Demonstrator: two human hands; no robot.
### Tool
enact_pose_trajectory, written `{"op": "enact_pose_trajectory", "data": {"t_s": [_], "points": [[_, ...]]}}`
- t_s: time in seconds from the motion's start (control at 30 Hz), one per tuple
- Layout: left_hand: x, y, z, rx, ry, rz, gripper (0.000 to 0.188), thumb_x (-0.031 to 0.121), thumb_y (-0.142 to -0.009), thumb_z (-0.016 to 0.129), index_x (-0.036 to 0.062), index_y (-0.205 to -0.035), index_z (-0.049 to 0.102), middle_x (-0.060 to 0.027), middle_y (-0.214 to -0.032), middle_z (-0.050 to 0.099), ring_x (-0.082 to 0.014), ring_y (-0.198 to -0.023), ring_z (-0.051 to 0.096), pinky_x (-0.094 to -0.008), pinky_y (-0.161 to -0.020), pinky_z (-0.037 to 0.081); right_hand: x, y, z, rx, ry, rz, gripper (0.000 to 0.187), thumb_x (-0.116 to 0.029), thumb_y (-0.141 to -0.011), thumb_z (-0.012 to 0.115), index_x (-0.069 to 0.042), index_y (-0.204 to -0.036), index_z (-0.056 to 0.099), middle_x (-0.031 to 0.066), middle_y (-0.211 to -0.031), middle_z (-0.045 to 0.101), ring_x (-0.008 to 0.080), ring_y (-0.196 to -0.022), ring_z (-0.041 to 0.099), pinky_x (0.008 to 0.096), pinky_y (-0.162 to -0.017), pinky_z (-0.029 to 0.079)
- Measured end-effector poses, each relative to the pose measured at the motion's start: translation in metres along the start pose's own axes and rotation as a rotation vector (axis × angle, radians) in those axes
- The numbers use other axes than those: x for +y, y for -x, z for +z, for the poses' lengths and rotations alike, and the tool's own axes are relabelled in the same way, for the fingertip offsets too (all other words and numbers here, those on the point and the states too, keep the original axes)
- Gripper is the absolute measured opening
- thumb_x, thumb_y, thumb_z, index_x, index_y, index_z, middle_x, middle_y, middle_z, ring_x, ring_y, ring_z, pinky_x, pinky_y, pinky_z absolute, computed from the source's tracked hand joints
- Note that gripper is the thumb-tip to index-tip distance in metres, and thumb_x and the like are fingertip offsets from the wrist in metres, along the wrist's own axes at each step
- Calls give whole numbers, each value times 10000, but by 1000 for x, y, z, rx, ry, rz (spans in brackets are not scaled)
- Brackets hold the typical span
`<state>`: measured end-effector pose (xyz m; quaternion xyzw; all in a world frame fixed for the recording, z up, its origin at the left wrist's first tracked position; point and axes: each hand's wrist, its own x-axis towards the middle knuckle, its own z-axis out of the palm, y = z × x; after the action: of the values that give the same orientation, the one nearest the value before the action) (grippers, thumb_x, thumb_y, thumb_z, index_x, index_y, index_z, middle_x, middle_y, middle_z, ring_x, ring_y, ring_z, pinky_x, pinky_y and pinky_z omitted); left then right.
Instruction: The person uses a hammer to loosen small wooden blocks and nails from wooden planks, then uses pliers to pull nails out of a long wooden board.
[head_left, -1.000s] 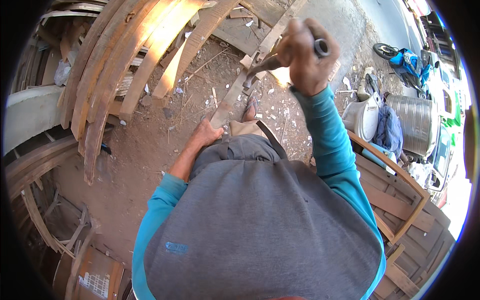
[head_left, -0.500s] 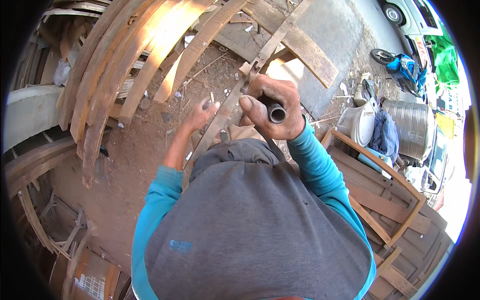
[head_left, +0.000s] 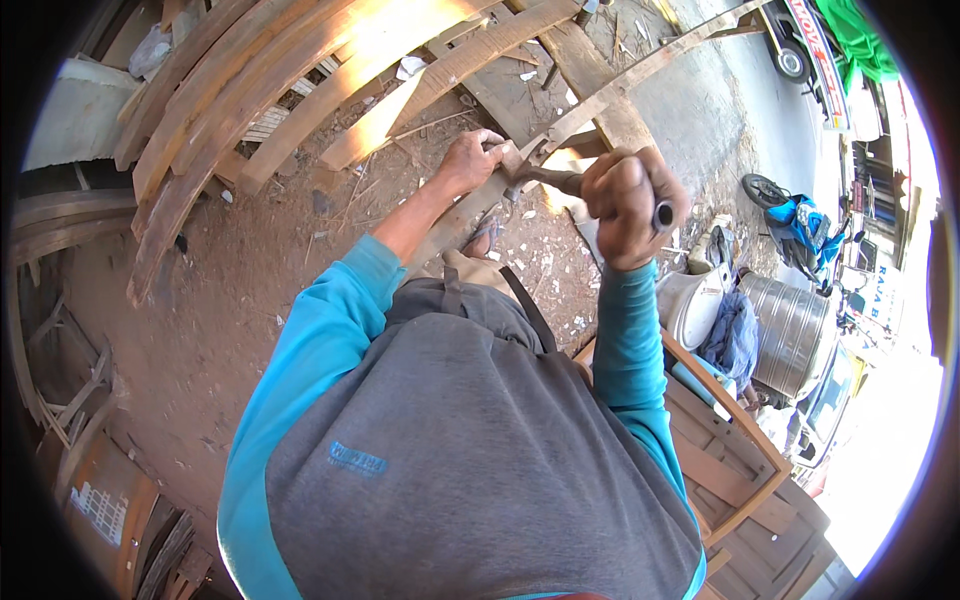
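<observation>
My right hand (head_left: pixel 630 205) is wrapped round the tubular metal handle of a hammer (head_left: pixel 552 179). The open end of the handle sticks out below my fist, and the hammer's head lies over a long wooden strip (head_left: pixel 590 103). Just left of the head, my left hand (head_left: pixel 474 162) is closed at the strip, thumb and fingers pinched together. What the fingertips hold is too small to make out. The strip runs diagonally from in front of my body to the far right, above other boards.
Several curved planks (head_left: pixel 235 125) are stacked at the left. A wide board (head_left: pixel 575 60) lies beneath the strip. At right are a metal drum (head_left: pixel 790 330), a wooden frame (head_left: pixel 745 415) and a blue motorbike (head_left: pixel 805 230). Wood chips litter the dirt floor (head_left: pixel 200 330).
My left hand has moved forward and right to the strip and closed. My right hand has shifted right and tilted the hammer from end-on to sideways, its head at the strip. The view has turned.
</observation>
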<state>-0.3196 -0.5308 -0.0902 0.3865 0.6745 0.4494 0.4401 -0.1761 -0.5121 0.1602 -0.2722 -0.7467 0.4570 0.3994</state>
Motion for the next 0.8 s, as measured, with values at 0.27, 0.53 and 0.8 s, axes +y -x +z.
{"op": "enact_pose_trajectory", "data": {"t_s": [0.27, 0.53, 0.8], "points": [[-11, -4, -8, -71, 16, -45, 401, 367, -922, 675, 2, -1076, 741, -205, -1007, 742, -277, -952, 707, -381, -857, 532, -2, -39, -6, 35, -57, 47, 395, -210, -1003, 484, -45, -644, 469, 30, -515, 454, 103, -414, 419, 270, -400, 331], [-13, -6, -9, -61, -26, -15, 422, 362, -910, 690, -29, -1063, 726, -201, -1011, 742, -267, -955, 704, -380, -862, 532, -15, 10, 31, -7, 115, -61, 326, -241, -947, 630, 4, -733, 606, 71, -613, 608, 115, -541, 582, 260, -503, 441], [-15, -7, -9, -107, -15, -89, 413, 359, -910, 707, -15, -1085, 729, -154, -1023, 748, -219, -965, 692, -350, -865, 525, -18, 12, 41, -37, 259, -342, 263, -22, -854, 630, -60, -659, 459, 78, -542, 457, 219, -439, 498, 345, -432, 380]]}}
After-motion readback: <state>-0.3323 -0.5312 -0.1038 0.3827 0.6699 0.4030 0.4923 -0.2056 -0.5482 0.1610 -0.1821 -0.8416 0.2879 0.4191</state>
